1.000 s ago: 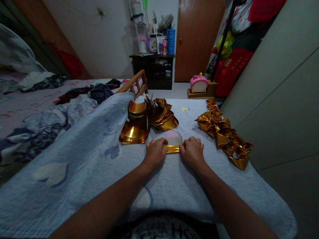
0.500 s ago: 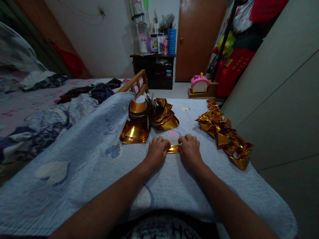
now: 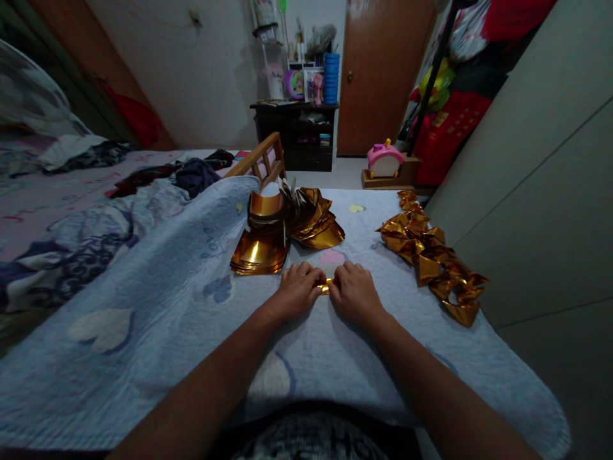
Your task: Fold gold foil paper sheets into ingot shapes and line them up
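A narrow folded strip of gold foil paper (image 3: 325,287) lies on the blue quilt (image 3: 330,358) in front of me, mostly covered by my fingers. My left hand (image 3: 300,286) is closed on its left end. On the right end, my right hand (image 3: 355,291) presses and grips with curled fingers, close to the left one. Just beyond my left hand sits a fanned stack of flat gold foil sheets (image 3: 261,250), some of them curled. To the right lies a pile of folded gold foil pieces (image 3: 426,255).
A wooden rail (image 3: 256,156) rises at the quilt's far left edge. Rumpled clothes (image 3: 191,179) lie on the bed at left. A pink toy (image 3: 384,158) stands beyond the far edge, and a pale cabinet (image 3: 536,211) borders the right side.
My right hand has moved left along the foil strip, toward my left hand. Less of the strip shows between them. The stack and the folded pile have stayed put.
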Action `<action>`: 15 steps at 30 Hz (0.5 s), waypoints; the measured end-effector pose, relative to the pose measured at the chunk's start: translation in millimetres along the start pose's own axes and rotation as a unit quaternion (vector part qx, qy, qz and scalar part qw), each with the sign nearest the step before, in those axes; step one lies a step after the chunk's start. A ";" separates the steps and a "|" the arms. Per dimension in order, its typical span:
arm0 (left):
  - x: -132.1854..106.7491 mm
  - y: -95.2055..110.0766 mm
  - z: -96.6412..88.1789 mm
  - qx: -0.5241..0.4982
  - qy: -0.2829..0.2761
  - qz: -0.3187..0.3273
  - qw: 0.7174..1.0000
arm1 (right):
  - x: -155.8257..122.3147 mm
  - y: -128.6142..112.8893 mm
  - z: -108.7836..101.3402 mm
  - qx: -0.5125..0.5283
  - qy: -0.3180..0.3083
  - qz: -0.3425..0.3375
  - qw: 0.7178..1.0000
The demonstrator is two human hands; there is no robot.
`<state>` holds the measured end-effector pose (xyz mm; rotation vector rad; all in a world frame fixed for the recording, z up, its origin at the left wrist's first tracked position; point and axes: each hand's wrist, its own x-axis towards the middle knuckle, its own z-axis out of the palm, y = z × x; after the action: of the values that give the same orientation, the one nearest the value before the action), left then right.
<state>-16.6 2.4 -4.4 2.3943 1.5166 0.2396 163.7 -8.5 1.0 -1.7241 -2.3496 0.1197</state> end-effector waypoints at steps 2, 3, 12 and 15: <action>-0.6 -0.8 -1.7 -0.004 -0.010 0.003 1.000 | -0.8 -4.1 -0.3 -0.014 0.003 0.011 1.000; -0.9 -1.2 -2.5 -0.008 -0.014 0.006 1.000 | -1.2 -5.7 -0.1 -0.020 0.005 0.016 1.000; -2.3 -3.5 -4.5 -0.020 -0.033 0.008 0.999 | -3.4 -9.8 -2.3 -0.028 -0.007 0.036 0.999; -1.7 -3.8 -4.1 -0.014 -0.036 0.007 0.999 | -4.3 -6.1 -5.0 -0.028 -0.013 0.041 0.999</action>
<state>-21.8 3.0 -1.7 2.3672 1.4552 0.1753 160.4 -14.7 6.5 -1.8560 -2.3220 0.0912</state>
